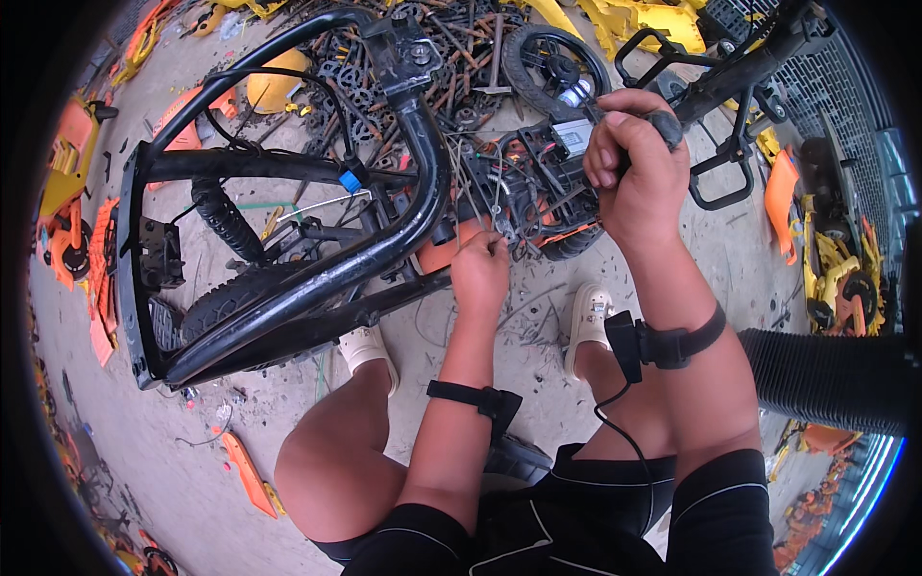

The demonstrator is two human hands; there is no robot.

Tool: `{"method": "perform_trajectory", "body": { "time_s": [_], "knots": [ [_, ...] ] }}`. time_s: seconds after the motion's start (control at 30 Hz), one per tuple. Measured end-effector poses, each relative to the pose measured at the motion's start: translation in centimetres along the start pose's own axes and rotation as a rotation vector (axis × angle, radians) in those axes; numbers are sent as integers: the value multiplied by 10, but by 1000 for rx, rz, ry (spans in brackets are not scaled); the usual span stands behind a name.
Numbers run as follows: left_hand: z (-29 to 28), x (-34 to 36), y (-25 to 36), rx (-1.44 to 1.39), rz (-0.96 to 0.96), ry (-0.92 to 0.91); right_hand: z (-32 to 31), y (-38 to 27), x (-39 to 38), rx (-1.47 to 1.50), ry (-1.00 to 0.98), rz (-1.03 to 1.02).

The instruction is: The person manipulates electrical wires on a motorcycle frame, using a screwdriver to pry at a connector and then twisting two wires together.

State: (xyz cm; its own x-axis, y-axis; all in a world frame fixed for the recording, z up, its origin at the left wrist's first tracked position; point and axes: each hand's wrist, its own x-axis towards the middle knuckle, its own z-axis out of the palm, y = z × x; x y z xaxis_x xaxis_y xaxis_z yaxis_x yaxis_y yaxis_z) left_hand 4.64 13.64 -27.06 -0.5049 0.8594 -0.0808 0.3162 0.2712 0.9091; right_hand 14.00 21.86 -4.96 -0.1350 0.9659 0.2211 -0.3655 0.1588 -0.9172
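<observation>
While right hand (pixel 634 158) curls round dark tool (pixel 666 132), left hand (pixel 478 278) has fingers bunched together by thin wires (pixel 467 192); cannot tell if they pinch any
Wires run up past left fingertips: look light, bendy, may snap if yanked; pinch low, pull soft
Black frame (pixel 431 144), left of fingers: looks heavy, stiff; grab thick tube
</observation>
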Motion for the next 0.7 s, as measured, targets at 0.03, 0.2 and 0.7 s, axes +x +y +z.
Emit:
{"method": "perform_trajectory", "body": {
  "time_s": [0.03, 0.2, 0.7],
  "knots": [
    [1, 0, 0, 14, -1, 5, 2, 0, 0, 5, 7, -11],
    [2, 1, 1, 12, 21, 15, 7, 5, 1, -24, 2, -22],
    [3, -2, 4, 2, -20, -8, 9, 9, 0, -72, 45, 27]
  ]
}}
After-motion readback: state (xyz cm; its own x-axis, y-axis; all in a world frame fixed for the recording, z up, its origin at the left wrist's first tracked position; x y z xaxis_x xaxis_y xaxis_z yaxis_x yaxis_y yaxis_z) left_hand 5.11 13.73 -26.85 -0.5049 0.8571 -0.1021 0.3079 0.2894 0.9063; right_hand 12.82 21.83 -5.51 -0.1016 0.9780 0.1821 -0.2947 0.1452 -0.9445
